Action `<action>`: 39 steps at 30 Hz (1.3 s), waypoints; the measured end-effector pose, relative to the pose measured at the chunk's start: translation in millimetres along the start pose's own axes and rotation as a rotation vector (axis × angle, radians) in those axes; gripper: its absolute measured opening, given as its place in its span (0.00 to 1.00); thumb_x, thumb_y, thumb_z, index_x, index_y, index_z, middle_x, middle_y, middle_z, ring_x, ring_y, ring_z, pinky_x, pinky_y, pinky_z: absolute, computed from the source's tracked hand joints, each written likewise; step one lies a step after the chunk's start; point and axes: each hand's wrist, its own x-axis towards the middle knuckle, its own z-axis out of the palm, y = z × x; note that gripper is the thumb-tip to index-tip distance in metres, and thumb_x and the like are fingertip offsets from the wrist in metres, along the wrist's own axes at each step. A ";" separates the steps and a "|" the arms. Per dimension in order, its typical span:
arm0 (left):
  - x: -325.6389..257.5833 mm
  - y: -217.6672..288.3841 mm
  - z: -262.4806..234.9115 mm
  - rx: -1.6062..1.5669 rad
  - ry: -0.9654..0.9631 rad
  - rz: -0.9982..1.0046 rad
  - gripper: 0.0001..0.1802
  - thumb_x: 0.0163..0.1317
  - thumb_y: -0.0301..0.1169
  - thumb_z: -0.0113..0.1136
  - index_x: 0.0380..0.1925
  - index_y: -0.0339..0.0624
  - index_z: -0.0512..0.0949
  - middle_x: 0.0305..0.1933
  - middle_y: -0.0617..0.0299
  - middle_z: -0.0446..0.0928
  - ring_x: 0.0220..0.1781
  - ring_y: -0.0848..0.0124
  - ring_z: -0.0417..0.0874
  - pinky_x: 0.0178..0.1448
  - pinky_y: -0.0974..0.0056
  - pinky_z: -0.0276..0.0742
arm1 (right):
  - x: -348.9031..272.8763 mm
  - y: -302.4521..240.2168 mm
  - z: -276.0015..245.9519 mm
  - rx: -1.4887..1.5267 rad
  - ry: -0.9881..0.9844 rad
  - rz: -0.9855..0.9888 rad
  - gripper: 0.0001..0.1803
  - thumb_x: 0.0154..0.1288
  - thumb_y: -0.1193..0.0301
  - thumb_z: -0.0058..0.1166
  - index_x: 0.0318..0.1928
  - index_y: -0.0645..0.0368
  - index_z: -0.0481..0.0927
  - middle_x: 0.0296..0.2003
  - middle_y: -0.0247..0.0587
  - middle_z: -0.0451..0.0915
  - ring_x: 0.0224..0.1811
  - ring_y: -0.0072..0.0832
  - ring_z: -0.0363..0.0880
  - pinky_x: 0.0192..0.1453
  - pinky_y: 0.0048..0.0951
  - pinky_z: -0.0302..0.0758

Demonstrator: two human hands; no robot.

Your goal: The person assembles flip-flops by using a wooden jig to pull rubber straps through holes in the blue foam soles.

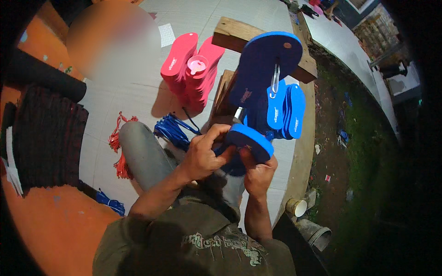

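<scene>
Both hands grip a flip-flop sole (254, 140) with a bright blue edge and a dark face, tilted up in front of my lap. My left hand (205, 154) holds its left side, thumb pressed toward the dark face. My right hand (260, 177) grasps the lower right, its thumb also on that face. Just beyond, a larger-looking dark navy sole (262, 69) with a blue rim stands against a wooden beam (237, 34). A bent metal hook (275, 78) shows at its face. Whether the two soles touch is hidden.
Pink soles (179, 55) stand stacked on the tiled floor, with a small pink cup (198, 65) on them. Blue soles (294, 110) sit right of the beam. Blue straps (172, 131) and red straps (120, 168) lie near my knee. Dark stacked sheets (50, 138) are far left.
</scene>
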 end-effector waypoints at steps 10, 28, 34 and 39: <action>-13.9 -15.1 -6.0 0.336 0.288 0.100 0.15 0.45 0.31 0.63 0.32 0.40 0.71 0.31 0.57 0.74 0.34 0.59 0.78 0.39 0.62 0.74 | 0.6 35.0 5.0 0.071 0.160 0.109 0.11 0.57 0.74 0.53 0.42 0.62 0.74 0.36 0.33 0.75 0.37 0.21 0.72 0.43 0.23 0.69; -71.7 -30.8 -11.9 0.626 -0.094 0.213 0.12 0.46 0.37 0.62 0.25 0.42 0.73 0.23 0.61 0.69 0.24 0.64 0.75 0.29 0.61 0.73 | -6.8 73.5 -2.3 0.525 0.061 0.433 0.08 0.61 0.72 0.49 0.41 0.57 0.72 0.32 0.28 0.74 0.26 0.13 0.67 0.26 0.15 0.66; -50.3 -57.4 -59.3 -0.140 0.528 -0.312 0.21 0.49 0.40 0.63 0.39 0.38 0.73 0.36 0.58 0.74 0.40 0.69 0.74 0.47 0.63 0.70 | 15.5 70.0 7.4 0.754 0.146 0.308 0.15 0.64 0.69 0.43 0.50 0.59 0.67 0.44 0.36 0.73 0.46 0.26 0.71 0.51 0.30 0.68; -59.1 -76.8 -76.9 -0.850 0.428 -0.661 0.25 0.54 0.41 0.59 0.44 0.30 0.71 0.38 0.60 0.76 0.36 0.76 0.76 0.45 0.70 0.73 | 29.0 87.5 40.0 0.728 0.036 0.265 0.14 0.65 0.69 0.42 0.50 0.59 0.68 0.44 0.36 0.73 0.47 0.25 0.70 0.53 0.30 0.66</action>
